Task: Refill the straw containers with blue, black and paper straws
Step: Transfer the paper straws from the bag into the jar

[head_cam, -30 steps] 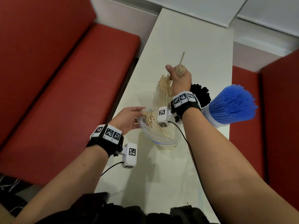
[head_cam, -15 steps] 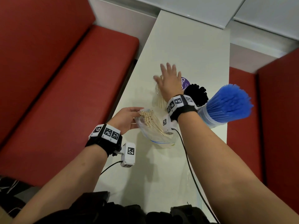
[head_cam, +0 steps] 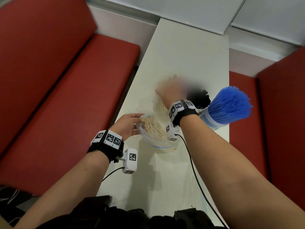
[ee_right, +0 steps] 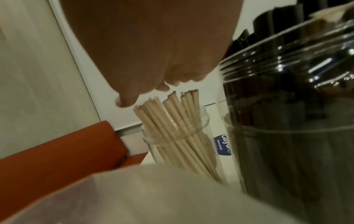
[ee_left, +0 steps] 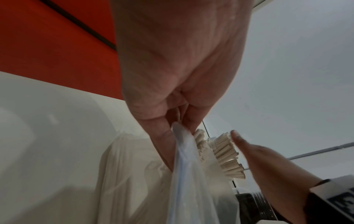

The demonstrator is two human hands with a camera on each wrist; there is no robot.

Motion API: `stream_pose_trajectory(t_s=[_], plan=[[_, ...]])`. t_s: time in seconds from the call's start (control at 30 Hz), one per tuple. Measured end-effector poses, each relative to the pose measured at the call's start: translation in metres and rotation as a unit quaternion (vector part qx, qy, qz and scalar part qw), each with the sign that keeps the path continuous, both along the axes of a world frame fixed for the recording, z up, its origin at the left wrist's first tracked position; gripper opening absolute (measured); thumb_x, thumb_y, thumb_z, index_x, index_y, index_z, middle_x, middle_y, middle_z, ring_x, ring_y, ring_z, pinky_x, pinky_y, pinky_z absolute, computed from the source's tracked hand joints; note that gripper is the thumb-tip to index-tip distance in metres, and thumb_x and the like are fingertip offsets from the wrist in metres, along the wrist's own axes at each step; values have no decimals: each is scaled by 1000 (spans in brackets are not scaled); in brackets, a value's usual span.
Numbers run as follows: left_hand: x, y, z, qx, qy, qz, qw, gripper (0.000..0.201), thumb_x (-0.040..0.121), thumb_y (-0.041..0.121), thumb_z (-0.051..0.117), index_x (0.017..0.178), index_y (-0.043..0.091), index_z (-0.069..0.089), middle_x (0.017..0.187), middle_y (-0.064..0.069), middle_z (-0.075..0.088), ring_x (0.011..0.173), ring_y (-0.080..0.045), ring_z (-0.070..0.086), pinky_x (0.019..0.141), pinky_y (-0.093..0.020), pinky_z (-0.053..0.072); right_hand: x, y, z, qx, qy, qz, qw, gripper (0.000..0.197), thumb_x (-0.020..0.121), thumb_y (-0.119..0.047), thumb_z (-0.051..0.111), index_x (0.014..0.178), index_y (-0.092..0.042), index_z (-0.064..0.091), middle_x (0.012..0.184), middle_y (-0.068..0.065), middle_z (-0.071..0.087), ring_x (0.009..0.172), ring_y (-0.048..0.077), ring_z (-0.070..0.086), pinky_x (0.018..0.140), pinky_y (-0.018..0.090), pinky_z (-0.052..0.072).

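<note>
While your right hand (head_cam: 171, 91) hovers flat and empty over the paper straws (ee_right: 178, 124) in their jar (ee_right: 203, 121) on the bench (head_cam: 189, 52), your left hand (head_cam: 127, 125) pinches the bag (head_cam: 153, 138), which could spill if tilted.

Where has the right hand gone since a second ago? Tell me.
Yes, it moved: the right hand, no longer raised gripping straws, now sits lower over the paper straw jar, beside the black straws.
</note>
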State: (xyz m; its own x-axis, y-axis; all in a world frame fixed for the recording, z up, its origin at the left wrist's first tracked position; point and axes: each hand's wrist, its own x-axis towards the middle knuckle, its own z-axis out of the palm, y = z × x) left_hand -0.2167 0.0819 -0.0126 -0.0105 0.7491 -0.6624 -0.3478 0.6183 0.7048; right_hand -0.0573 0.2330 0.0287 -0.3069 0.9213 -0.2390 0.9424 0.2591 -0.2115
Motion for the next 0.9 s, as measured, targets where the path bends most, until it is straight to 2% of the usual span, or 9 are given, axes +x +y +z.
stream_pose_trajectory(t_s=[0.1,0.17,0.23,0.33,0.47,0.57,0.63,0.77,0.9], plan=[[0,-3,1,-3,0,3,1000,30,96,-4,51,114,10,71,97,-8,77,76,-19,74,62,-29,59,-4,-7,22,92,117,7,989,61,109,-35,32,159,-5,15,167,17,5,155,32,-5,126,41,0],[2,-5,3,-6,1,7,1000,31,96,-5,50,114,9,71,94,-7,78,75,-18,75,61,-29,59,-5,-16,36,94,211,14,973,49,107,-20,37,154,-8,33,162,16,27,153,28,16,123,35,14],[4,-7,3,-7,3,11,1000,31,96,-5,51,117,8,70,95,-7,78,75,-19,75,61,-29,60,-4,-32,46,63,294,-10,954,39,102,-10,42,138,-13,56,134,15,62,125,26,56,105,33,42],[5,-12,2,-6,-2,20,1000,31,97,-4,51,123,4,67,100,-11,75,78,-21,72,63,-31,61,0,-64,42,-90,349,-54,931,30,93,1,40,106,-13,64,85,11,70,76,22,67,77,36,55],[6,-19,2,2,-1,35,999,30,98,-1,53,125,2,66,106,-16,71,78,-22,70,66,-31,61,17,-102,14,-191,176,-16,966,22,90,-2,53,104,-18,58,96,7,68,86,21,63,72,26,47],[5,-24,3,15,5,28,999,30,100,3,54,128,1,65,114,-19,68,80,-22,68,66,-31,59,27,-126,-17,-204,94,6,974,56,87,-13,70,137,-11,46,132,13,58,118,27,56,94,31,45],[7,-28,4,16,17,9,1000,29,101,6,55,128,2,65,113,-17,68,79,-20,67,63,-28,59,26,-142,-35,-204,103,1,974,68,86,-15,70,146,-10,38,134,13,57,123,30,55,97,29,42],[9,-36,2,10,32,9,999,30,101,5,55,129,-1,64,118,-21,68,82,-22,66,58,-26,59,26,-162,-58,-156,171,-24,973,35,86,-5,66,120,-7,57,111,16,66,103,32,62,75,25,36],[4,-40,1,3,29,35,999,28,101,2,52,126,1,65,104,-14,71,75,-20,70,55,-26,59,33,-163,-55,-137,183,-15,973,10,93,-6,60,99,-9,53,101,20,66,97,35,60,67,27,28]])
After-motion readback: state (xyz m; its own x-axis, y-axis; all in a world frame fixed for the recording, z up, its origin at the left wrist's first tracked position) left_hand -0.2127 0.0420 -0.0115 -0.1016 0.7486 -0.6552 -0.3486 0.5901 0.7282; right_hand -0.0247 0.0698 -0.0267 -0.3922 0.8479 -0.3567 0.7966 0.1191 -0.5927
